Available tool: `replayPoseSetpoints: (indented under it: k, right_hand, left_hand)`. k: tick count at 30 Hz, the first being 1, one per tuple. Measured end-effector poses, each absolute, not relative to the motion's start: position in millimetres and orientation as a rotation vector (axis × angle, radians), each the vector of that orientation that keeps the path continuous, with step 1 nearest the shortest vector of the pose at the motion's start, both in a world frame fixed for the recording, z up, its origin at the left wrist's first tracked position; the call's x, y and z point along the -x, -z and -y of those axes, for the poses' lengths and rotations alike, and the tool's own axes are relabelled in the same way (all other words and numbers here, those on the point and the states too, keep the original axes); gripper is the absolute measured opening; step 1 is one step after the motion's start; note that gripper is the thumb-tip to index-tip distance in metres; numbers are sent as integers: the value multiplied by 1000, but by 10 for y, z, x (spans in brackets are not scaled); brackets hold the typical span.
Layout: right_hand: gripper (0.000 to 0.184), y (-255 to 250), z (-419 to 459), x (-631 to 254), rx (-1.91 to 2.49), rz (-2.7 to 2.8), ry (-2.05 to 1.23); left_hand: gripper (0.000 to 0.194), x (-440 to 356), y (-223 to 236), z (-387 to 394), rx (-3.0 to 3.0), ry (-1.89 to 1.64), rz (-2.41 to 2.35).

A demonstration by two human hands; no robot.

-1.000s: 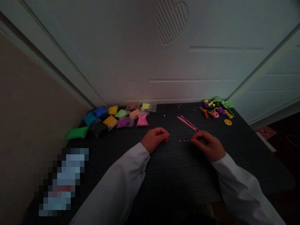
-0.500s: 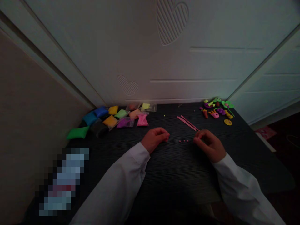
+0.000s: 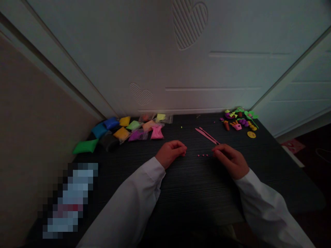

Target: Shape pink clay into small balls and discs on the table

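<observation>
Three tiny pink clay balls [image 3: 203, 155] lie in a short row on the dark table [image 3: 191, 186], between my two hands. My left hand [image 3: 169, 154] rests just left of them, its fingers pinched together with a bit of pink clay showing at the tips. To the right of the row, my right hand [image 3: 232, 160] is closed in a pinch, thumb against forefinger. Whatever sits between those fingertips is too small to make out. Two slim pink modelling tools [image 3: 206, 135] lie behind the balls, their near ends close to my right hand.
Packets of coloured clay, including a pink one [image 3: 157, 132] and a green one [image 3: 86, 146], lie along the back left. Small finished clay figures [image 3: 236, 125] and a round yellow piece [image 3: 251, 134] sit at the back right. A blurred-out object [image 3: 71, 199] lies front left. A white panel [image 3: 155, 69] stands behind.
The fingertips of my right hand have shifted slightly left, toward the row of balls. My left hand and the things on the table stay where they were.
</observation>
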State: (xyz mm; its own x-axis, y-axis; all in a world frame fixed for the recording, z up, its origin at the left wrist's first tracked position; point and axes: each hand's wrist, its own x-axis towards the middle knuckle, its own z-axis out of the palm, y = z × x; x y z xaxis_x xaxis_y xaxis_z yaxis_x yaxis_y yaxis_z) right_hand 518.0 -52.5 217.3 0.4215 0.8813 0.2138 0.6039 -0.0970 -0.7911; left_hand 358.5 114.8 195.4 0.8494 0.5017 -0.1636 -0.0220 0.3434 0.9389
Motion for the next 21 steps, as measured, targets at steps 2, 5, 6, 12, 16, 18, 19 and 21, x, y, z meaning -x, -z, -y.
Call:
replayPoseSetpoints:
  k: [2,5,6,12,16,18,19,21]
  right_hand:
    - [17,-2193,524,-5179,1815,1302,-401]
    - [18,-2209,530,-5174,1817,1309,-414]
    - [17,-2208,533,-5172,1808,1304,-420]
    - [12,-2151,545,-5175,1697,1226,-460]
    - [14,-2136,545,-5172,1710,1205,-453]
    - [16,-2139,543,-5172,1730,1226,-440]
    - [17,-2142,542,-5173,1739,1238,-433]
    - [18,-2148,541,-5176,1759,1257,-424]
  left_hand:
    - [21,-3584,-1955,-1147,-1181,-353,-473]
    - [20,-3581,-1948,-1149,-1193,-354,-470]
    - [19,-3580,-1944,-1150,-1203,-358,-467]
    - [18,-3579,-1933,-1156,-1230,-362,-462]
    - [20,-3586,-1942,-1151,-1210,-359,-471]
    - [20,-3586,-1945,-1149,-1186,-362,-478]
    - [20,-3585,-1946,-1149,-1177,-362,-479]
    - [19,-3583,-1944,-1151,-1164,-362,-476]
